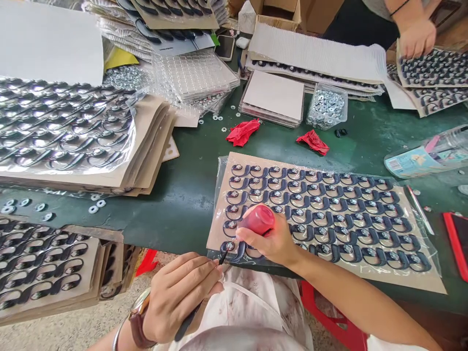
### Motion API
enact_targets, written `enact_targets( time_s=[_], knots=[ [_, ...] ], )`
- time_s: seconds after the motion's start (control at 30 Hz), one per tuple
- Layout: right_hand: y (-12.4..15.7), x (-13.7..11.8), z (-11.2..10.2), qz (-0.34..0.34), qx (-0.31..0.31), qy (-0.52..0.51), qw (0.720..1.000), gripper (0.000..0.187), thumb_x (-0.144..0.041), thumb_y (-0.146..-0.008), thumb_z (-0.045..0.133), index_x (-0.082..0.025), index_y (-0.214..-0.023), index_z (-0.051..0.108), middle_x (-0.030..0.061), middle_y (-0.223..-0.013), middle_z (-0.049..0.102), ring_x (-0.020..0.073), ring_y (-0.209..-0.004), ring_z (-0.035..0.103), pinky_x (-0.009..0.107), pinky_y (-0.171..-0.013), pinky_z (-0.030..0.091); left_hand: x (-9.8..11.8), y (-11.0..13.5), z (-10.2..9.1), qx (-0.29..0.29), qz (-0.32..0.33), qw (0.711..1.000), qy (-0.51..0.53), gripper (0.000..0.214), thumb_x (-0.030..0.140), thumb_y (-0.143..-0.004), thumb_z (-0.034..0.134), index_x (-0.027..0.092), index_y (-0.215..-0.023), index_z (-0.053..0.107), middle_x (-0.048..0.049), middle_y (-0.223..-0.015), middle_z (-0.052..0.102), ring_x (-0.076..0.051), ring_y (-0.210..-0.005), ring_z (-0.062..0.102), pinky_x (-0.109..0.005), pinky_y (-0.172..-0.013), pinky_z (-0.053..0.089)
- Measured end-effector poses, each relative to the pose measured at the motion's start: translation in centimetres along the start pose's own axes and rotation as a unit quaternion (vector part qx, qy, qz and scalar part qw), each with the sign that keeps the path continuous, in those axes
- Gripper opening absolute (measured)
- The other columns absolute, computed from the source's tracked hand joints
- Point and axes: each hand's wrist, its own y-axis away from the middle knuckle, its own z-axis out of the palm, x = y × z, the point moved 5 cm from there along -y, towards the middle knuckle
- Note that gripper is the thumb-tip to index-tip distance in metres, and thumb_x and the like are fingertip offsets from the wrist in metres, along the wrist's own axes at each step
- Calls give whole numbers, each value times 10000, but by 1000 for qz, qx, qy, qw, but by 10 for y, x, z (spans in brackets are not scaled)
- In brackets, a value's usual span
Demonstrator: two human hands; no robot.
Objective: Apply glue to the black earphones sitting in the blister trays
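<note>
My right hand [270,239] is wrapped around a red bottle [259,218], tilted over the lower left part of a tan card sheet [218,229]. Rows of black curved pieces [369,236], each with a shiny round centre, lie on this sheet under clear film. My left hand [183,290] is closed on a slim black tool [188,321]. The tool's tip points at the curved piece [228,246] in the sheet's lower left corner; whether it touches is unclear. The bottle's lower end is hidden by my right hand.
Stacked sheets of similar pieces [146,141] stand at left. Behind the sheet are crumpled red scraps [243,132], a tub of metal washers [327,107] and white cards [274,93]. A clear jar [424,153] lies at right. Another person's hand [417,39] touches sheets at upper right.
</note>
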Motion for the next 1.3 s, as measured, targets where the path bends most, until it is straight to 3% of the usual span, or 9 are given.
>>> enact_targets(
  time_s=[0.2,0.43,0.57,0.73,0.9,0.97,1.03,1.13,1.3],
  knots=[
    [1,-10,0,-39,-8,25,999,334,-485,-730,771,-209,-854,631,8,-753,684,150,-640,637,282,-649,543,1,2,1,8,-1,1000,2,154,81,-865,572,62,-992,656,-96,-841,716,-182,-770,680,-319,-721,545],
    [9,-18,-36,48,-24,-128,990,274,-429,-816,710,-203,-947,626,11,-745,706,164,-682,681,294,-666,564,8,-7,-3,19,-7,1000,-12,127,69,-877,567,60,-956,666,-92,-826,712,-170,-759,673,-308,-710,534],
    [9,-13,-50,43,1,-101,994,227,-390,-788,739,-206,-877,639,12,-721,708,165,-659,679,293,-637,562,21,-17,11,-14,41,999,-21,144,130,-920,564,61,-996,664,-80,-853,724,-174,-812,691,-303,-737,551],
    [-3,-1,-39,25,38,-129,991,225,-433,-824,687,-214,-836,634,15,-708,698,168,-670,681,321,-675,578,28,-21,27,-45,77,996,-14,169,152,-933,562,62,-1025,672,-73,-898,735,-172,-882,692,-300,-805,554],
    [-27,-4,-30,18,54,-158,986,288,-488,-822,677,-203,-814,632,11,-651,687,147,-610,665,276,-592,559,0,-14,12,33,-60,993,99,176,137,-919,561,95,-1055,664,-89,-940,710,-189,-917,672,-320,-802,554],
    [-37,-8,-30,16,57,-164,985,319,-512,-829,658,-197,-790,630,16,-658,689,140,-614,667,257,-572,552,-21,-16,9,81,-178,955,221,199,177,-963,475,136,-1003,666,-98,-985,696,-211,-985,659,-355,-837,562],
    [-46,-12,-33,13,65,-170,983,346,-536,-821,653,-195,-772,621,15,-659,683,143,-624,673,245,-540,545,-41,-21,18,97,-285,878,374,346,249,-1011,347,153,-866,646,-120,-1096,676,-253,-1137,609,-443,-956,533],
    [-56,-15,-47,9,96,-190,977,368,-556,-815,650,-195,-759,604,0,-630,670,133,-566,657,230,-467,512,-60,-33,40,41,-358,777,516,440,343,-1016,325,139,-735,594,-142,-1320,578,-302,-1321,465,-517,-1091,429],
    [-44,-11,-90,46,113,-185,975,460,-604,-845,583,-170,-694,611,14,-602,682,96,-433,588,204,-376,397,-80,-38,55,5,-397,753,524,427,385,-985,428,118,-710,617,-140,-1405,513,-320,-1336,441,-437,-1045,482]
  ],
)
